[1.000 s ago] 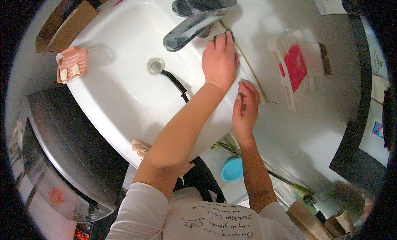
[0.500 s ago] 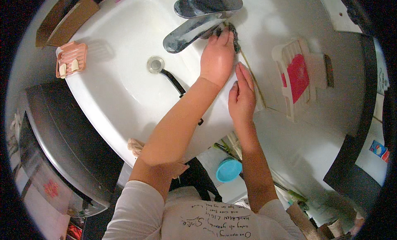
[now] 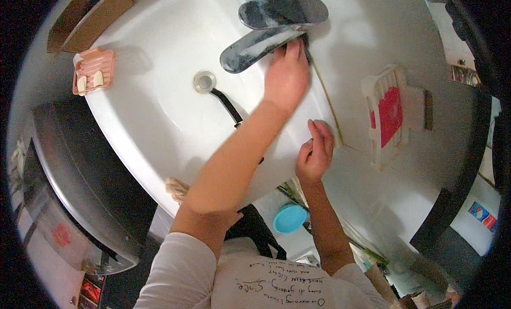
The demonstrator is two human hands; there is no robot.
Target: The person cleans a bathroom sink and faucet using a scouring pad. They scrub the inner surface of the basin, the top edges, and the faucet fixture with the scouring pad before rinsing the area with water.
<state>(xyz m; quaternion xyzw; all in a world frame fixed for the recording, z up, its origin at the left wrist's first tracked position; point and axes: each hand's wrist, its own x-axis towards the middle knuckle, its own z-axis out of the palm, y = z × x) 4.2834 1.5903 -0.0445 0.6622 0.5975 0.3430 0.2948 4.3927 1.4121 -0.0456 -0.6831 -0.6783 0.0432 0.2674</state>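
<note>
Two black slipper-shaped pieces (image 3: 283,11) with whitish smears lie overlapping at the far end of the white sink (image 3: 159,75). My left hand (image 3: 287,80) reaches to the nearer black slipper (image 3: 250,49), its fingers bent and partly hidden at the slipper's edge. A dark scrap of something (image 3: 306,47) shows beside those fingers; what they grip is not clear. My right hand (image 3: 315,155) hovers over the sink's right rim, apart from the slippers. Its fingers are loosely bent, the thumb apart from them, with nothing plainly held.
A drain (image 3: 205,82) with a black strip (image 3: 226,107) beside it sits in the basin. A pink soap dish (image 3: 95,69) stands on the left rim; a white rack with a pink item (image 3: 391,116) hangs on the right wall. A blue bowl (image 3: 290,218) is below.
My right hand has drawn back toward me, away from the left. The left hand stays by the slippers, and less of the dark scrap shows. The whole view has shifted slightly.
</note>
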